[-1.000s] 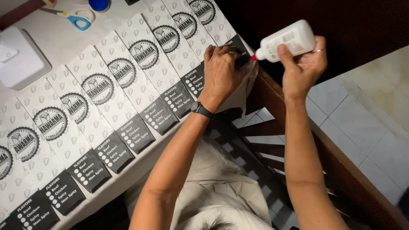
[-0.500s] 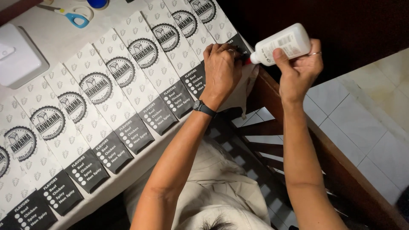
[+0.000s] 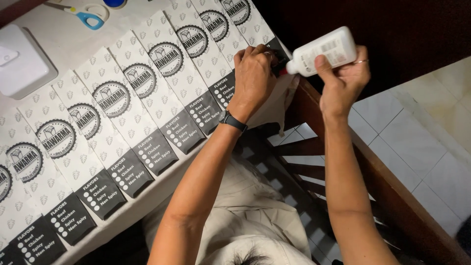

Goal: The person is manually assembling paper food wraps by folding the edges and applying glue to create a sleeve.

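Right hand (image 3: pixel 343 81) grips the light, squeezable glue bottle (image 3: pixel 324 49) round its body, nozzle at the last bag (image 3: pixel 245 19), a thin limp sheet the left hand (image 3: pixel 252 78) presses flat.

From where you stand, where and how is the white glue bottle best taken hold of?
Grip the white glue bottle around its broad body, from below and behind, as the right hand does now. It lies tilted, red nozzle aimed at the paper bag under the left hand, so the nozzle end stays free.
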